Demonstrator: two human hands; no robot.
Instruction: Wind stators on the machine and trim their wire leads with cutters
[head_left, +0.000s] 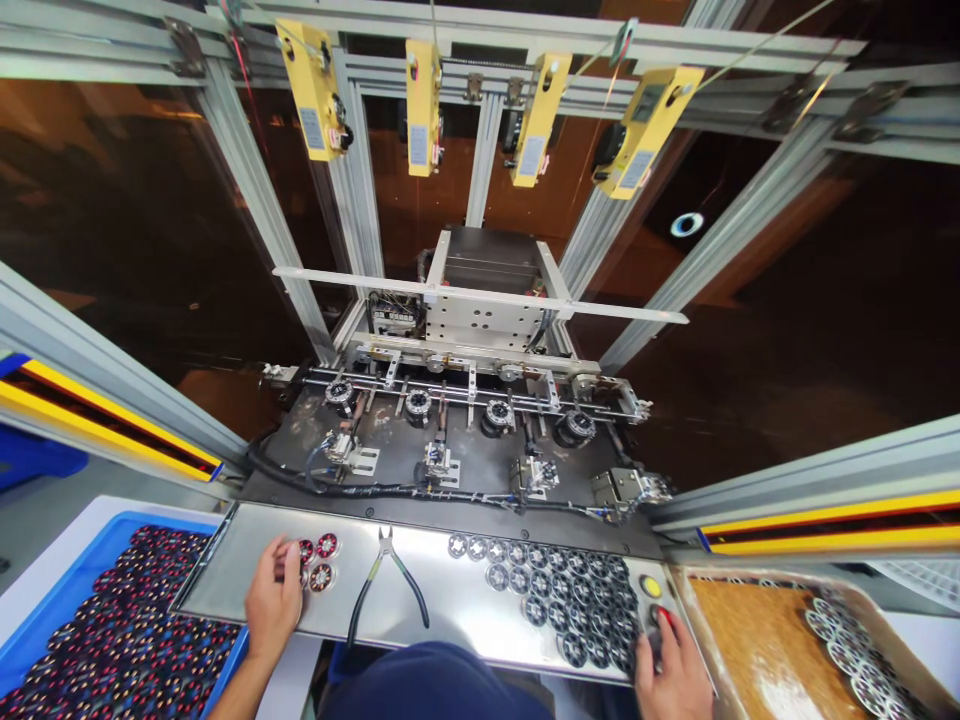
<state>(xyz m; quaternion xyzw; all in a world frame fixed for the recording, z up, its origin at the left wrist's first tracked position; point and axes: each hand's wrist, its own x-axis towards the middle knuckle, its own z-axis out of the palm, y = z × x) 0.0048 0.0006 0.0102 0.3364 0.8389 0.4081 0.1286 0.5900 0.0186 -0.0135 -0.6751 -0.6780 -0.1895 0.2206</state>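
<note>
At the left part of a shiny metal tray (pixel 465 615), my left hand (pixel 274 605) has its fingers curled around a small wound stator, mostly hidden. Beside its fingertips lie a few ring-shaped stators with red and copper windings (pixel 321 577). My right hand (pixel 673 665) is at the tray's right end, fingers bent next to a red button (pixel 663 616); a dark thing shows between thumb and fingers, too covered to name. Close to it are rows of black and silver stator cores (pixel 581 590). Open-jawed pliers (pixel 386 570) with dark handles lie mid-tray.
A blue bin (pixel 112 535) full of wound stators stands left; a lined box (pixel 750 640) with bare cores is at right. Behind the tray is a machine with several round fixtures (pixel 498 416). Yellow-edged bars (pixel 832 520) flank it; yellow tensioners (pixel 424 110) hang above.
</note>
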